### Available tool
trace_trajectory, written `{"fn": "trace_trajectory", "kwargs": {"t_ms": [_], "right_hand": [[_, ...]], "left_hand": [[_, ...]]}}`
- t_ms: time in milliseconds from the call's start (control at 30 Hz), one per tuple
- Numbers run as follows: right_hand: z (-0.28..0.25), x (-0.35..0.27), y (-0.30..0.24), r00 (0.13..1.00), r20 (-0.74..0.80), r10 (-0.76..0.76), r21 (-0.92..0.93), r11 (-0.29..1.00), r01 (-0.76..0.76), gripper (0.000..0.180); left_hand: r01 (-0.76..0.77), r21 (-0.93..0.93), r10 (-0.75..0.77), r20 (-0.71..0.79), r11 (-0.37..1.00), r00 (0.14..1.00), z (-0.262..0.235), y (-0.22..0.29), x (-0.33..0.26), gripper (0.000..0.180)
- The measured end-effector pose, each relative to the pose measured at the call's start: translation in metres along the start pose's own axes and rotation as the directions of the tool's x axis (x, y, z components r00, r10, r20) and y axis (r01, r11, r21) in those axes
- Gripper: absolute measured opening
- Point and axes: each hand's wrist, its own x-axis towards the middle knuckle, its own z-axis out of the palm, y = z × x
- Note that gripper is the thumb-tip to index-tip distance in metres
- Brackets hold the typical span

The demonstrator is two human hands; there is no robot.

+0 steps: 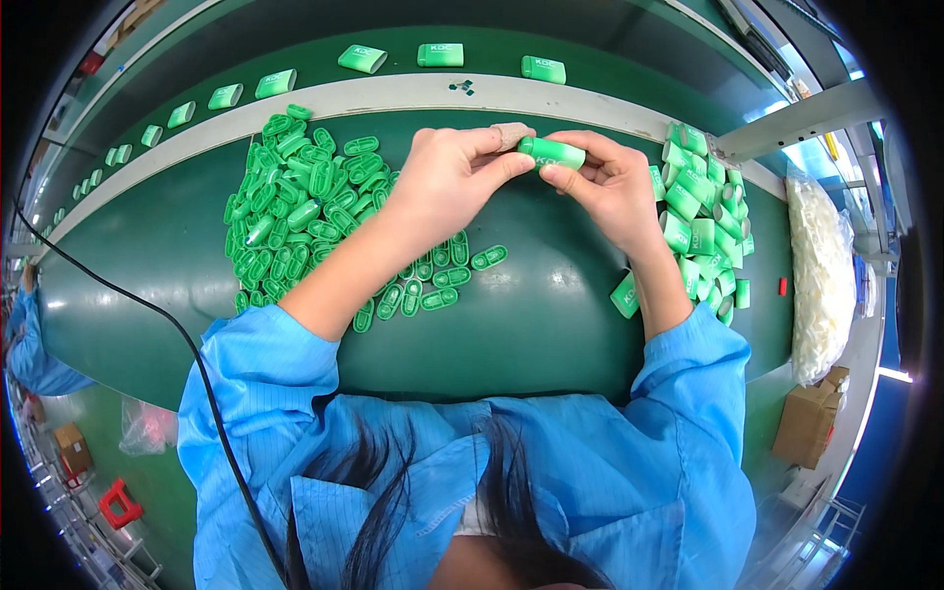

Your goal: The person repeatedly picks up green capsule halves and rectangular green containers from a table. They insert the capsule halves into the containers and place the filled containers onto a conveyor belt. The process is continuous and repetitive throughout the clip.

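Observation:
Over the far middle of the green worktable (551, 324), both my hands hold one green plastic casing (553, 152), lying roughly level between them. My left hand (447, 177) pinches its left end; a beige wrap covers one fingertip. Thumb and fingers of my right hand (610, 187) grip the casing from the right. Whether a separate end cap sits under my left fingers is hidden. Beside my left forearm spreads a heap of small oval green caps (295, 187), some loose nearer me. Past my right wrist lies a pile of green-and-white casings (703, 206).
Beyond a pale rail (393, 95), a green conveyor belt (492, 29) carries spaced green casings (441, 54). A metal post (806, 120) juts in at far right, near a clear bag of white pieces (824, 275). A black cable (147, 305) hangs at left. Another person's blue sleeve (44, 339) shows far left.

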Motion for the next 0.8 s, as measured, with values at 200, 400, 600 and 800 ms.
{"fn": "trace_trajectory", "kwargs": {"t_ms": [200, 400, 600, 800], "right_hand": [[0.008, -0.003, -0.001, 0.990, -0.064, -0.128, -0.228, 0.967, 0.110, 0.027], [0.010, 0.004, 0.008, 0.985, -0.118, -0.127, -0.285, 0.954, 0.089, 0.026], [-0.048, 0.085, 0.037, 0.971, -0.237, -0.007, -0.561, 0.817, -0.131, 0.036], [-0.068, 0.073, 0.023, 0.944, -0.294, -0.153, -0.660, 0.747, -0.084, 0.052]], "left_hand": [[-0.163, 0.346, 0.204, -0.086, 0.924, 0.975, 0.019, 0.004, -0.015, 0.029], [-0.163, 0.310, 0.184, -0.041, 0.937, 0.982, 0.018, -0.001, -0.009, 0.039], [-0.230, 0.437, 0.186, 0.142, 0.869, 0.972, -0.004, 0.022, -0.002, 0.056], [-0.551, 0.497, 0.066, 0.700, 0.671, 0.711, -0.031, 0.047, -0.054, 0.063]]}}
